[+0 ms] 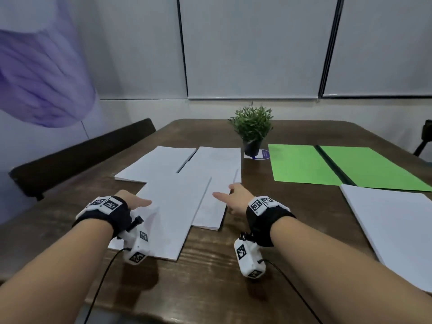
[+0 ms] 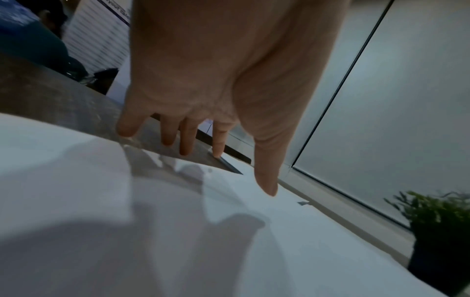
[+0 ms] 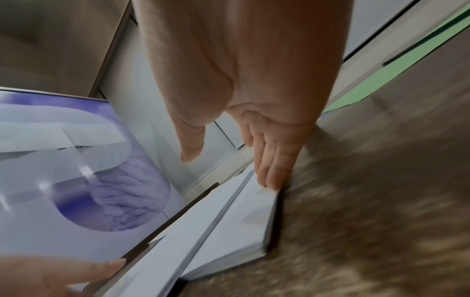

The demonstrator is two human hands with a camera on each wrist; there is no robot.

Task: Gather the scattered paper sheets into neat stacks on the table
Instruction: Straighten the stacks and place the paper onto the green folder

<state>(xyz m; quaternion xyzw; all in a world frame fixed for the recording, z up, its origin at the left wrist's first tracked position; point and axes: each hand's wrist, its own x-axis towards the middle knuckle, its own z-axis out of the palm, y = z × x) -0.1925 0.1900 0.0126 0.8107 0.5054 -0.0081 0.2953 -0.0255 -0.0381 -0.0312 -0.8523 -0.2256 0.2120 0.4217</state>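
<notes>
Several white paper sheets lie overlapping in the middle of the wooden table (image 1: 210,272). The nearest sheet (image 1: 173,211) partly covers another sheet (image 1: 216,211) to its right, and two further sheets (image 1: 159,163) (image 1: 217,160) lie beyond. My left hand (image 1: 138,201) is at the nearest sheet's left edge, open. In the left wrist view its straight fingers (image 2: 185,140) point down at the table past the paper (image 2: 229,231). My right hand (image 1: 224,191) is open at the right sheet's right edge. Its fingers (image 3: 269,170) lie against the paper's edge (image 3: 229,221).
A small potted plant (image 1: 253,129) stands behind the sheets. Two green sheets (image 1: 301,163) (image 1: 374,169) lie at the right, with a white stack (image 1: 392,225) in front of them. A dark chair back (image 1: 81,157) runs along the table's left side.
</notes>
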